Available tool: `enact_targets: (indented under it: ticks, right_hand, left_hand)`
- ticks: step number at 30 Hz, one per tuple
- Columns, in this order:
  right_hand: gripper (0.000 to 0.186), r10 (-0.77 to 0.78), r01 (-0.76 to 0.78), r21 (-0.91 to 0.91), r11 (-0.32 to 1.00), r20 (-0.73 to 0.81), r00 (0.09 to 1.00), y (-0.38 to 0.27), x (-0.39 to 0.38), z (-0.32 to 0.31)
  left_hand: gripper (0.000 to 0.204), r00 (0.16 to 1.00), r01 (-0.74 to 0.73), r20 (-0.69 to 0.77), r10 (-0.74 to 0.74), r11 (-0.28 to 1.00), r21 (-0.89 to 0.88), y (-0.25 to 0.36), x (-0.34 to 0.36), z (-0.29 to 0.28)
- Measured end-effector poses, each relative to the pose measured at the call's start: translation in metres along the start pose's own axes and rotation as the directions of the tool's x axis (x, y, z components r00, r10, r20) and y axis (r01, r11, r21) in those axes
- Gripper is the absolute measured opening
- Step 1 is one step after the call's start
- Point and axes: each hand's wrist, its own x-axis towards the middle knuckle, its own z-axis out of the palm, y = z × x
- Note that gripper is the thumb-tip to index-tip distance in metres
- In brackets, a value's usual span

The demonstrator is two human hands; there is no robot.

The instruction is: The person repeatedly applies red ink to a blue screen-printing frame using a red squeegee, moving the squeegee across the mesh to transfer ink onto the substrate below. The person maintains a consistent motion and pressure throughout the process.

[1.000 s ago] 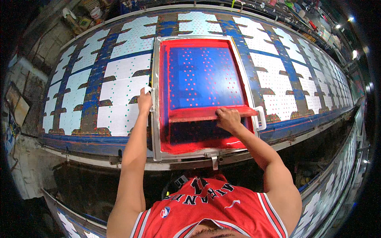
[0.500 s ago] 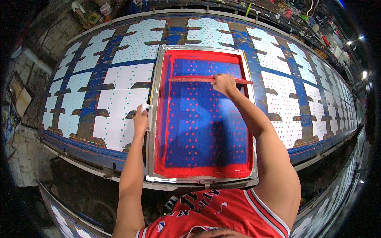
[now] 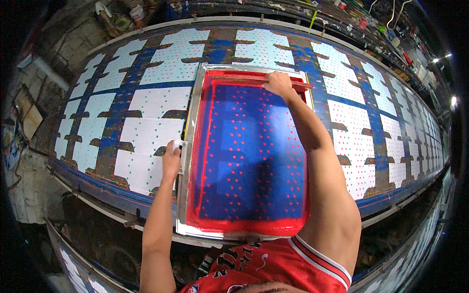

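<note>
A silk-screen frame (image 3: pixel 192 127) lies on the long table in front of me. Its blue mesh (image 3: pixel 244 161) carries rows of small red dots, and red ink (image 3: pixel 244 225) is smeared around the inner border. At the frame's far end, my right hand (image 3: pixel 278 84) is closed on a long red squeegee (image 3: pixel 239 80) that spans most of the screen's width. My left hand (image 3: pixel 171 161) is wrapped around a white handle (image 3: pixel 178 144) on the frame's left side. My right forearm and upper arm cover part of the frame's right edge.
White fabric pieces (image 3: pixel 151 132) with green dots lie left of the frame, and pieces with red dots (image 3: pixel 349 146) lie to the right. More dotted pieces (image 3: pixel 264 44) sit along the far side. A rail (image 3: pixel 224 19) edges the table; beyond it stands a small bucket (image 3: pixel 137 13).
My right hand has pushed the squeegee away from me, from partway up the screen to its far end. My left hand stays on the handle. The view has shifted slightly.
</note>
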Motion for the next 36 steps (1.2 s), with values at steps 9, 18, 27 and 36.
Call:
enact_targets:
  ticks: [9,18,27,36]
  right_hand:
    - [0.038,0.03,-0.031,0.024,0.999,0.026,0.999,0.011,0.032,0.006]
    - [0.036,0.018,-0.018,0.001,1.0,0.123,0.992,0.009,0.022,0.004]
    - [0.037,0.038,-0.056,0.056,0.997,0.275,0.961,-0.041,-0.08,-0.031]
    - [0.03,0.105,-0.146,0.1,0.984,0.333,0.937,-0.13,-0.254,-0.068]
  left_hand:
    - [0.047,1.0,-0.026,-0.017,0.026,1.0,0.001,0.014,-0.004,-0.001]
    - [0.047,0.998,-0.03,-0.051,0.032,0.999,0.042,0.012,-0.003,0.0]
    - [0.047,0.993,-0.112,-0.034,0.113,0.993,0.034,0.017,-0.008,-0.002]
    - [0.05,0.999,-0.031,0.034,0.029,0.998,0.05,0.01,-0.002,-0.002]
